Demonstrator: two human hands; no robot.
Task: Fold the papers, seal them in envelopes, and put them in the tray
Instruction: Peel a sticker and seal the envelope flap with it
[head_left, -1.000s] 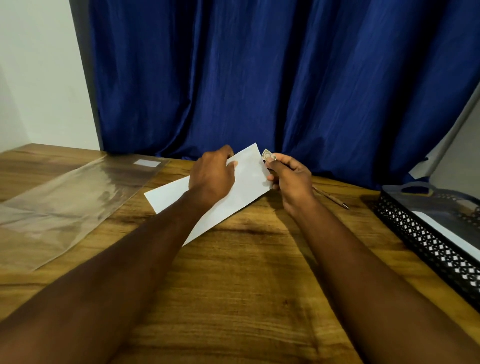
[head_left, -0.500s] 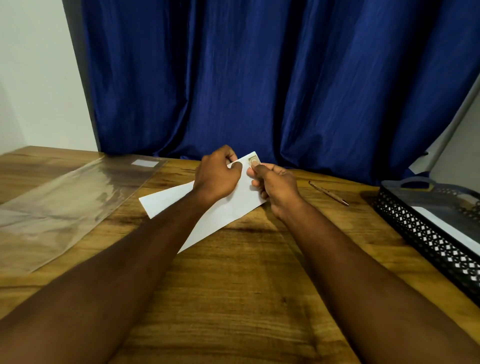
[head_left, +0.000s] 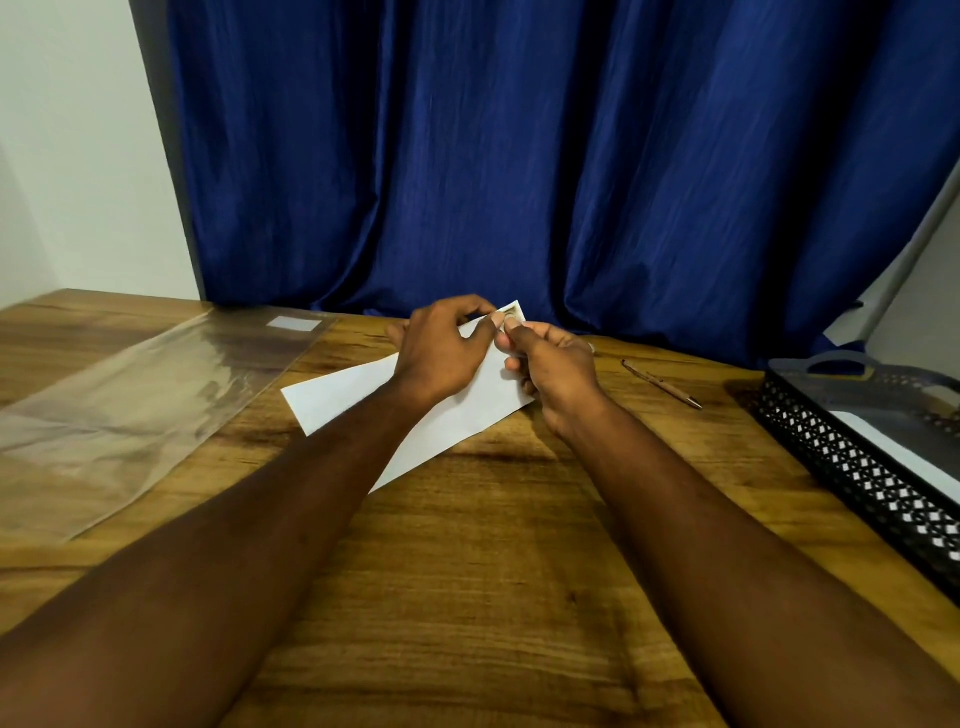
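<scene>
At the table's (head_left: 467, 582) back edge, the left hand (head_left: 441, 349) grips the envelope (head_left: 347, 396) with curled fingers — the right hand (head_left: 557, 365) pinches a stamp (head_left: 512, 311) at its far corner.

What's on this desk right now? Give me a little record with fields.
left hand: grips envelope's far corner
right hand: pinches stamp at that corner
envelope: white, lower end on table
pen: on table, right of the hands
tray: black, far right, white sheet inside
plastic sheet: clear, flat at left
</scene>
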